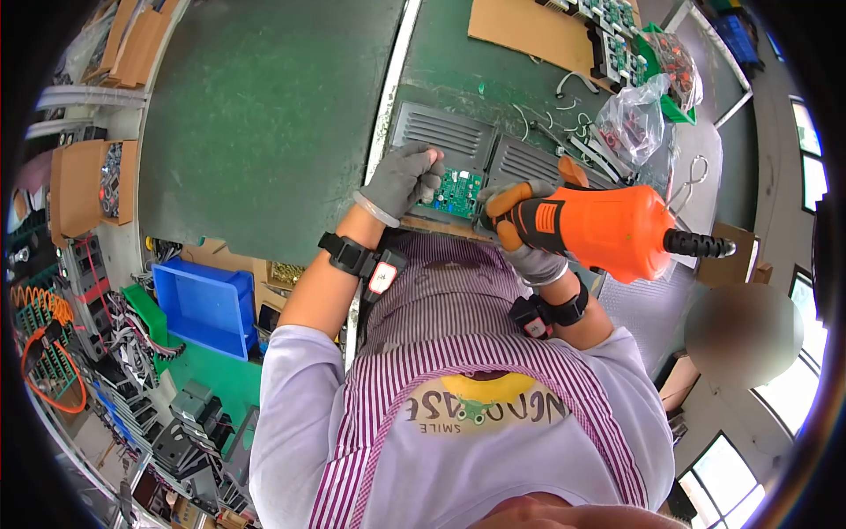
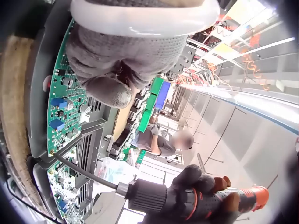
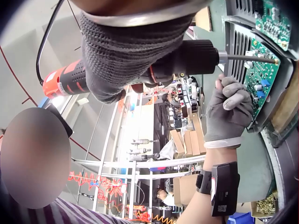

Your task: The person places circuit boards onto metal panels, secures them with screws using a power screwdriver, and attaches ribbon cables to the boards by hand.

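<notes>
Powered screwdriver on green circuit board, both hands gloved.

Far left, blue bin (image 1: pixel 204 309) beside the worktop (image 1: pixel 264 115). Next, left hand (image 1: pixel 405 181) at the board's edge, fingers curled together; no held thing shows, contact with board unclear. Circuit board (image 1: pixel 460 192) lies in a grey vented housing (image 1: pixel 441 134). Right hand (image 1: pixel 527 231) clamped round the orange screwdriver (image 1: pixel 608 231), bit (image 2: pixel 86 173) tip at the board's corner. Clear plastic bag (image 1: pixel 636 119) farther right.

An electronics workshop: circuit boards (image 1: pixel 460 192), parts bins (image 1: pixel 204 309), coiled air hoses (image 1: pixel 44 304).
</notes>
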